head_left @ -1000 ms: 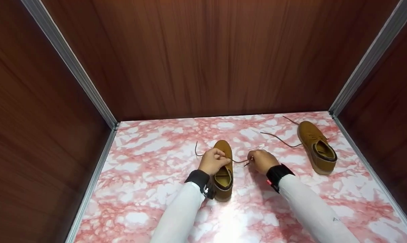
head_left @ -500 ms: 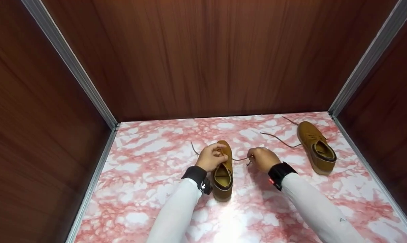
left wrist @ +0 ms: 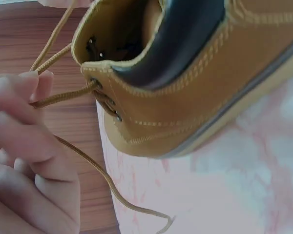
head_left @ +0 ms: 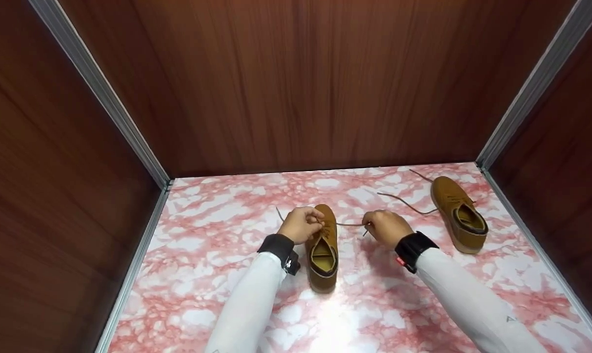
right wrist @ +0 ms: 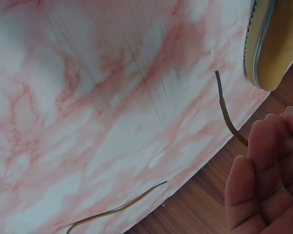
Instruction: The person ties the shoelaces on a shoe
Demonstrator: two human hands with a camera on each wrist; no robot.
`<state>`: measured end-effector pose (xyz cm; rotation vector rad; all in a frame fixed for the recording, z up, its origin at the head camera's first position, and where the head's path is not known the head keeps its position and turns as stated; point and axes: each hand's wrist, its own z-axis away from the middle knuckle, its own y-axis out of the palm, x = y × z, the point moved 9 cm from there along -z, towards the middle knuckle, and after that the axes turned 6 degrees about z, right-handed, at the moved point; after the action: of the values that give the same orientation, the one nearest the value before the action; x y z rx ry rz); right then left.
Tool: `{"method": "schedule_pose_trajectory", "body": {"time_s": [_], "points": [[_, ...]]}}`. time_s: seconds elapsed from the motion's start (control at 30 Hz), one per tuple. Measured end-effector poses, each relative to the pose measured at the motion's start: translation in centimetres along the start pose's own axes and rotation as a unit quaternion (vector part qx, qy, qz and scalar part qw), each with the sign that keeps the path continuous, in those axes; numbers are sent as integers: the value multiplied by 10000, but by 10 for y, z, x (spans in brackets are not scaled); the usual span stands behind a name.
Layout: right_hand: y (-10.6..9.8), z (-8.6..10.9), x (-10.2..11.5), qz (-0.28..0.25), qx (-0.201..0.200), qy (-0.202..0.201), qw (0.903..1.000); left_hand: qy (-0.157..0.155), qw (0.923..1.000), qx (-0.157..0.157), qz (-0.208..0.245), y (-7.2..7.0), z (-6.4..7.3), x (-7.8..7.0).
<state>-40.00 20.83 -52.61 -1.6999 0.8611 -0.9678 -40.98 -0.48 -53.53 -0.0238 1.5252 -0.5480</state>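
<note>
A tan lace-up shoe [head_left: 322, 282] stands on the table between my hands, toe toward the back wall. My left hand [head_left: 299, 225] is over its lacing and pinches a brown shoelace [left wrist: 63, 97] just out from an eyelet. A loose tail of that lace hangs below the fingers in the left wrist view. To the right of the shoe, my right hand [head_left: 388, 228] pinches the other lace [head_left: 349, 224], which runs fairly straight back to the shoe. A dark lace tip [right wrist: 218, 83] sticks out past the right fingers in the right wrist view.
A second tan shoe [head_left: 465, 240] stands at the right with its laces [head_left: 403, 200] trailing left over the table. The tabletop [head_left: 212, 274] has a pink and white marbled look. Brown wood-grain panels [head_left: 296, 88] rise at the back and both sides.
My left hand has moved a little left and lifted off the lacing, uncovering more of the shoe. The right hand has shifted slightly right and back, and its lace now runs straighter.
</note>
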Motion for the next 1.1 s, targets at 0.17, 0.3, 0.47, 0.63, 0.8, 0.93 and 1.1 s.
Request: {"method": "schedule_pose_trajectory", "body": {"time_s": [0.17, 0.3, 0.47, 0.63, 0.8, 0.93, 1.1], "points": [[-5, 0, -1, 61, 13, -18, 10000, 68, 9957, -93, -921, -5, 0, -5], [-8, 0, -2, 110, 28, -32, 9999, 208, 9884, -45, -1503, -7, 0, -10], [-12, -2, -2, 80, 146, -39, 9999, 339, 9752, 115, -2184, -9, 0, -12], [-20, -6, 0, -116, 250, -42, 9996, 443, 9653, 210, -2566, -11, 1, -12], [-28, -8, 0, -740, 400, 74, 9964, 473, 9704, 37, -2367, -13, -2, -8], [-35, -11, -1, -1366, 416, 275, 9894, 514, 9766, -169, -2081, -13, -3, -6], [-41, -13, -2, -2053, 537, 615, 9753, 666, 9802, -412, -1816, -14, -4, -7]]}}
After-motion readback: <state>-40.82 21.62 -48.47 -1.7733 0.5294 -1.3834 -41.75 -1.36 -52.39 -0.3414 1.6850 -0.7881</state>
